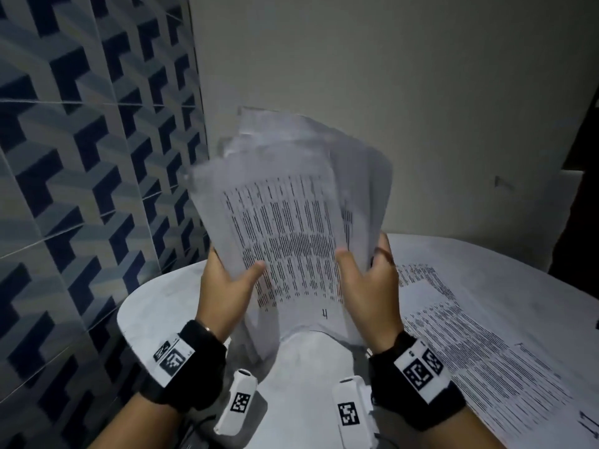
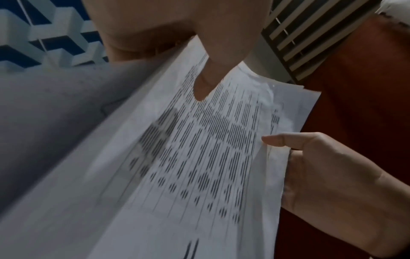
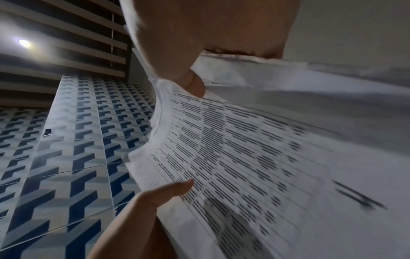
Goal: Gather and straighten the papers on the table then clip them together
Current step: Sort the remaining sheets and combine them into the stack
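A loose stack of printed papers stands nearly upright above the white round table, its sheets fanned unevenly at the top. My left hand grips the stack's left edge, thumb across the front page. My right hand grips the right edge, thumb in front and fingers behind. The left wrist view shows the papers with my left thumb on them and my right hand opposite. The right wrist view shows the same papers, my right thumb and my left hand. No clip shows.
More printed sheets lie flat on the right part of the table. A blue patterned tile wall stands to the left and a plain wall behind. A dark opening is at the far right.
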